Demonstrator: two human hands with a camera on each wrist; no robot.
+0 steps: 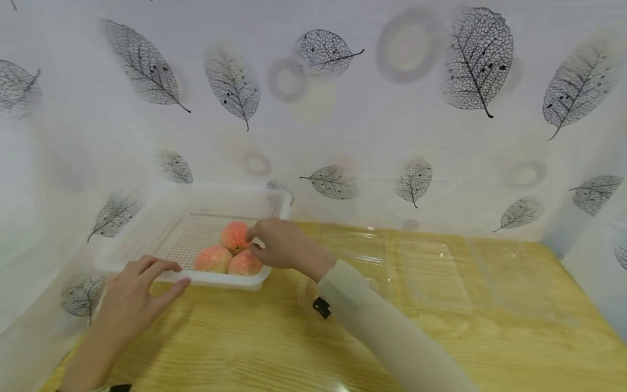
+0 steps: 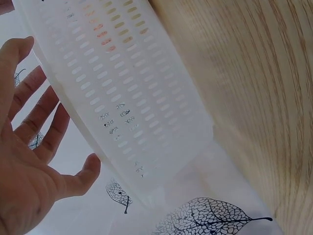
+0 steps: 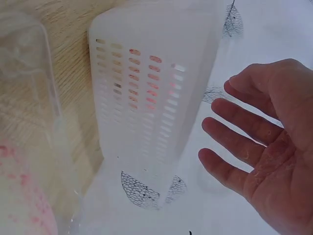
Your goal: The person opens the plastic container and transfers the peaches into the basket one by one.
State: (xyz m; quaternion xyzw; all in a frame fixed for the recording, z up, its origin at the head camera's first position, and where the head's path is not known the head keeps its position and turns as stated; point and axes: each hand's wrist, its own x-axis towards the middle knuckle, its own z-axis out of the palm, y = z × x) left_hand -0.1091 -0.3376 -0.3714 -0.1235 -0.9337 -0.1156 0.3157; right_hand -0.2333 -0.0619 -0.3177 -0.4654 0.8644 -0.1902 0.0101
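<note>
Three pink-and-yellow peaches, among them the back peach (image 1: 235, 237), the left peach (image 1: 213, 259) and the right peach (image 1: 245, 263), sit together in the front right part of a white plastic basket (image 1: 215, 279). My right hand (image 1: 276, 242) reaches over the basket's right rim, its loosely bent fingertips beside the back peach. The right wrist view shows nothing in this hand; whether a fingertip touches the peach I cannot tell. At the basket's front left rim is my left hand (image 1: 132, 294), fingers spread and relaxed, holding nothing.
Clear plastic trays, including a middle tray (image 1: 436, 272) and a right tray (image 1: 514, 272), lie on the wooden table (image 1: 235, 337). Another peach (image 3: 22, 196) is in a clear container (image 3: 51, 93) beside the basket. A leaf-patterned white curtain (image 1: 343, 125) surrounds the table's back and sides.
</note>
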